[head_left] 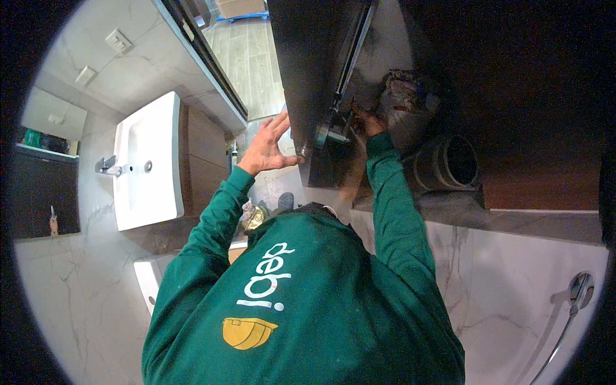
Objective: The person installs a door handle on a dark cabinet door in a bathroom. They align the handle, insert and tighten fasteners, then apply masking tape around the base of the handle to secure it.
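A dark door panel (pixel 314 64) stands ajar in front of me, its inner side toward the right. My left hand (pixel 268 146) is at the panel's left face, fingers spread and thumb out toward its lower edge; it is open and holds nothing visible. On the panel's right side, my right hand (pixel 372 122) reaches into the shadow beside a metal fitting (pixel 333 133). Its fingers look curled together at the fitting, but the dark hides what they hold.
Behind my right hand are a crumpled bag (pixel 405 90) and a round dark bucket-like container (pixel 454 163). A white washbasin (pixel 149 163) with a tap (pixel 108 167) is at the left. A shower head (pixel 581 290) hangs at the lower right. A tube (pixel 233 154) stands by the vanity.
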Tool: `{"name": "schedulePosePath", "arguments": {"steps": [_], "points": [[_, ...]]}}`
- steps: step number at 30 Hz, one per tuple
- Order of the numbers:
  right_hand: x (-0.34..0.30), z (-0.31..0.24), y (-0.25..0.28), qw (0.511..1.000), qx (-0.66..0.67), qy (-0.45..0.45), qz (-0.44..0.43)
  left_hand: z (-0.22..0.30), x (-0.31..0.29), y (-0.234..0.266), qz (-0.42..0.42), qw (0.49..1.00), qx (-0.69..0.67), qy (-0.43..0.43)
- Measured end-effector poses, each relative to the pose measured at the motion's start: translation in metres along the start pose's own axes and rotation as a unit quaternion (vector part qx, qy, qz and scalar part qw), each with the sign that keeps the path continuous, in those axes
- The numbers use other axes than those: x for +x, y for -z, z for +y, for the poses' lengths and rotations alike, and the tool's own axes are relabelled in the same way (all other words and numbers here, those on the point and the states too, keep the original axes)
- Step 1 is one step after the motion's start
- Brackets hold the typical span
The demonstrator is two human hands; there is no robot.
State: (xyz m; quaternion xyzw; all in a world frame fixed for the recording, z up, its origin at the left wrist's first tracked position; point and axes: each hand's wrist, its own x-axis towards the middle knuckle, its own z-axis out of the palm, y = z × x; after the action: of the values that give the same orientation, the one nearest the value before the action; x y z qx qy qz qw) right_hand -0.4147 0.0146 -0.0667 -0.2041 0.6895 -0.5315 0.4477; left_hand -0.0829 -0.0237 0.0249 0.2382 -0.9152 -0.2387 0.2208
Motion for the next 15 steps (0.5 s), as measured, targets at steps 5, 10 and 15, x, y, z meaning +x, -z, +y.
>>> {"name": "schedulePosePath", "arguments": {"steps": [5, 10, 15], "points": [[-0.012, 0.03, 0.02, 0.983, 0.175, 0.03, 0.046, 0.001, 0.002, -0.005, 0.031, 0.999, -0.019, 0.0], [-0.077, 0.057, 0.028, 0.978, 0.103, 0.152, 0.093, -0.004, 0.001, -0.014, 0.075, 0.997, -0.023, -0.008], [-0.157, 0.038, 0.024, 0.979, 0.204, -0.017, -0.025, 0.0, 0.009, -0.025, 0.141, 0.989, -0.007, -0.048]]}}
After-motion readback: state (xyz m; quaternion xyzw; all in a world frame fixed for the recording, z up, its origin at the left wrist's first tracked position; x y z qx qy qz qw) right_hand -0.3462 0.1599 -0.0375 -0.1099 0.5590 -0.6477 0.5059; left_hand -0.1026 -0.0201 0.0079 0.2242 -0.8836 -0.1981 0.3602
